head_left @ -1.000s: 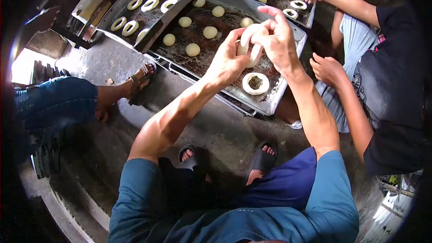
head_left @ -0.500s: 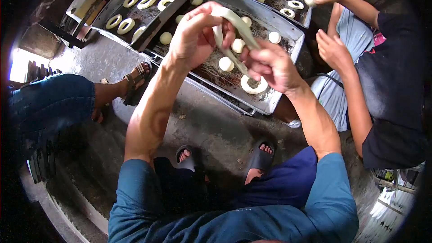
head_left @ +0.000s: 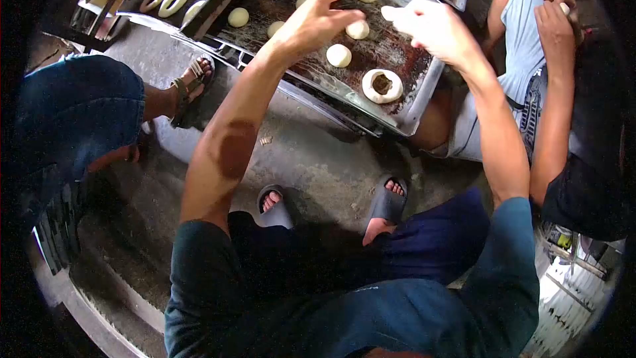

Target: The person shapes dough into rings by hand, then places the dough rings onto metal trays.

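Note:
My left hand (head_left: pixel 319 24) hangs over the tray (head_left: pixel 424 103) with its fingers spread and nothing in them. Close to its fingertips lies a pale dough ball (head_left: pixel 357 30); another dough ball (head_left: pixel 339 56) sits just below. My right hand (head_left: pixel 434 32) is over the tray's right part, its fingers pointing left. Glare washes them out, so I cannot tell whether the pale tip at their end is dough. Nearer to me, a dough ring (head_left: pixel 382 86) with a dark hole rests in the tray corner.
More dough balls (head_left: pixel 238 17) lie across the tray. Another tray (head_left: pixel 126 6) holds dough rings (head_left: pixel 172 4) at upper left. At right a seated person's hands (head_left: pixel 556 16) hold something small and pale. A person's sandalled foot (head_left: pixel 193 86) stands at left.
The dough loop stretched between my hands has left them and is not visible now. My hands have moved apart, the left with spread fingers. The view has shifted, and the co-worker's hands came together.

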Demonstrator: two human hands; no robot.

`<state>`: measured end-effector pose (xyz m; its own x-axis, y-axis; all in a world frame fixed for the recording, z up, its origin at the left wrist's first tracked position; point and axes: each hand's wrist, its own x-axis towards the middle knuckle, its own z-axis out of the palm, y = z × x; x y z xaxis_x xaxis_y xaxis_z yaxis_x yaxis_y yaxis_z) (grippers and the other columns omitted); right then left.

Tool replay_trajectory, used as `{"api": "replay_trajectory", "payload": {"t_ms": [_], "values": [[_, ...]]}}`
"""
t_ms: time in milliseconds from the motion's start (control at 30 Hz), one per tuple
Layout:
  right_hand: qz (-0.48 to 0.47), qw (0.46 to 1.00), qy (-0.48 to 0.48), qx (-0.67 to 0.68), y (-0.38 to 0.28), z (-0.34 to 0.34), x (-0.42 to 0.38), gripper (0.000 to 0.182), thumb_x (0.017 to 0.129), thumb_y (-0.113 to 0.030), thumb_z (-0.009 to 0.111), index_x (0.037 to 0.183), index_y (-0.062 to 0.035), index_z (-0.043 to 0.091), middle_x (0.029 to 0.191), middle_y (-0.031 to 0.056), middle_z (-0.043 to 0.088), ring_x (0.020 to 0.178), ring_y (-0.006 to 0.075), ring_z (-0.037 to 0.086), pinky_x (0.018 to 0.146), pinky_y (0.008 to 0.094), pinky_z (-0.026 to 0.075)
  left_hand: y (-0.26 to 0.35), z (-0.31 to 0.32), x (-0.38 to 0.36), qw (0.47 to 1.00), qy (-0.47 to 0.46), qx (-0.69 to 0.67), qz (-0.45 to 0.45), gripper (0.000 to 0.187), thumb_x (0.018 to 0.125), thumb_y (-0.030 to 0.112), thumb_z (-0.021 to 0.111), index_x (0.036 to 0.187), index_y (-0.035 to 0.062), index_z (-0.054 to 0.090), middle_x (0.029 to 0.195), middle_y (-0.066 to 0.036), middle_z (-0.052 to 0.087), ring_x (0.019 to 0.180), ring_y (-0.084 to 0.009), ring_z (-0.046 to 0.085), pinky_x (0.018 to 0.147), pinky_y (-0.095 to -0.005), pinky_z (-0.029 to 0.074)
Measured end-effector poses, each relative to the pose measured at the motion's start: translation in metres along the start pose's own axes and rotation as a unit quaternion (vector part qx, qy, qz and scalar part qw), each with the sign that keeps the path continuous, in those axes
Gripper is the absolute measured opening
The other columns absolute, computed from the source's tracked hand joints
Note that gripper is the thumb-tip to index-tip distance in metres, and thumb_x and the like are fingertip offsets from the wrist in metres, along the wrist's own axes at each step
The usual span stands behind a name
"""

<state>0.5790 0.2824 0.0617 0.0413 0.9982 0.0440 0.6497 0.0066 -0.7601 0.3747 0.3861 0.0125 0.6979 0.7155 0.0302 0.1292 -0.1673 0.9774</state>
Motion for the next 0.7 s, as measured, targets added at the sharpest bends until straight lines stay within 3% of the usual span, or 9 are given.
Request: {"api": "replay_trajectory", "payload": {"t_ms": [33, 200, 300, 367, 467, 533, 600, 667, 700], "values": [[0.035, 0.992, -0.032, -0.113, 0.013, 0.005, 0.005, 0.024, 0.09, -0.024, 0.056, 0.085, -0.0011, 0.063, 0.066, 0.0006, 0.056, 0.058, 0.0087, 0.052, 0.054, 0.0254, 0.043, -0.013, -0.002, 0.01, 0.999, 0.029, -0.025, -0.029, 0.07, 0.084, 0.029, 0.066, 0.141, 0.0058, 0.033, 0.134, -0.02, 0.045, 0.117, -0.026, 0.051, 0.093, -0.0373, 0.045], [0.178, 0.982, -0.062, 0.0, 0.068, 0.019, 0.021, 0.033, 0.09, -0.031, 0.053, 0.082, -0.0002, 0.061, 0.065, 0.0064, 0.059, 0.053, 0.0131, 0.055, 0.052, 0.0285, 0.044, -0.012, -0.019, 0.016, 0.996, 0.051, -0.069, -0.012, 0.063, 0.084, 0.023, 0.065, 0.138, 0.0057, 0.036, 0.127, -0.015, 0.052, 0.106, -0.0191, 0.056, 0.085, -0.0329, 0.048], [0.233, 0.969, -0.065, -0.05, 0.099, 0.024, 0.022, 0.038, 0.091, -0.036, 0.048, 0.085, -0.0003, 0.06, 0.064, 0.0075, 0.059, 0.054, 0.0153, 0.057, 0.05, 0.0303, 0.045, 0.001, -0.019, 0.012, 0.994, 0.075, -0.085, 0.003, 0.063, 0.084, 0.022, 0.065, 0.138, 0.0068, 0.037, 0.127, -0.015, 0.051, 0.105, -0.0188, 0.057, 0.085, -0.032, 0.048], [0.237, 0.969, -0.019, -0.072, 0.165, 0.034, 0.031, 0.047, 0.089, -0.042, 0.046, 0.083, 0.0011, 0.062, 0.064, 0.0107, 0.06, 0.058, 0.0177, 0.061, 0.051, 0.0321, 0.048, 0.016, -0.021, 0.006, 0.996, 0.074, -0.019, -0.048, 0.044, 0.089, 0.023, 0.061, 0.123, -0.0028, 0.051, 0.115, -0.015, 0.059, 0.098, -0.0183, 0.059, 0.084, -0.0303, 0.048], [0.21, 0.959, -0.03, -0.188, 0.15, 0.022, 0.032, 0.046, 0.089, -0.039, 0.045, 0.085, 0.0036, 0.062, 0.067, 0.0133, 0.062, 0.058, 0.0195, 0.063, 0.049, 0.0331, 0.049, 0.001, -0.021, 0.009, 0.997, 0.065, -0.032, -0.023, 0.052, 0.087, 0.022, 0.062, 0.131, 0.0028, 0.043, 0.121, -0.014, 0.054, 0.102, -0.0181, 0.057, 0.084, -0.0304, 0.048], [0.307, 0.916, -0.067, -0.248, 0.109, 0.011, 0.029, 0.041, 0.09, -0.032, 0.043, 0.089, 0.005, 0.061, 0.069, 0.0157, 0.063, 0.056, 0.0204, 0.063, 0.046, 0.0339, 0.05, -0.01, -0.022, 0.012, 0.997, 0.061, -0.042, 0.016, 0.062, 0.084, 0.022, 0.065, 0.138, 0.009, 0.037, 0.128, -0.015, 0.05, 0.106, -0.0184, 0.056, 0.084, -0.0307, 0.048], [0.217, 0.932, -0.022, -0.291, 0.147, -0.007, 0.042, 0.031, 0.087, -0.021, 0.044, 0.082, 0.0039, 0.062, 0.059, 0.0148, 0.06, 0.051, 0.0218, 0.062, 0.043, 0.0353, 0.049, -0.012, -0.024, 0.012, 0.998, 0.063, 0.006, 0.021, 0.061, 0.084, 0.022, 0.065, 0.138, 0.0103, 0.038, 0.127, -0.015, 0.051, 0.104, -0.0178, 0.056, 0.083, -0.0301, 0.048], [-0.016, 0.903, 0.082, -0.422, 0.172, -0.014, 0.053, 0.023, 0.083, -0.013, 0.046, 0.077, 0.0024, 0.062, 0.052, 0.0131, 0.058, 0.051, 0.0233, 0.063, 0.045, 0.0362, 0.049, -0.016, -0.024, 0.013, 0.998, 0.062, 0.011, 0.029, 0.054, 0.084, 0.021, 0.064, 0.133, 0.0089, 0.045, 0.122, -0.013, 0.054, 0.101, -0.0168, 0.057, 0.081, -0.0296, 0.048], [0.05, 0.89, -0.066, -0.448, 0.173, -0.018, 0.063, 0.021, 0.083, -0.013, 0.05, 0.076, 0.002, 0.063, 0.058, 0.0169, 0.061, 0.052, 0.0275, 0.063, 0.05, 0.037, 0.05, -0.017, -0.023, 0.014, 0.998, 0.052, 0.026, 0.03, 0.05, 0.084, 0.021, 0.064, 0.13, 0.0081, 0.048, 0.121, -0.012, 0.055, 0.1, -0.0164, 0.057, 0.081, -0.0295, 0.049]]}}
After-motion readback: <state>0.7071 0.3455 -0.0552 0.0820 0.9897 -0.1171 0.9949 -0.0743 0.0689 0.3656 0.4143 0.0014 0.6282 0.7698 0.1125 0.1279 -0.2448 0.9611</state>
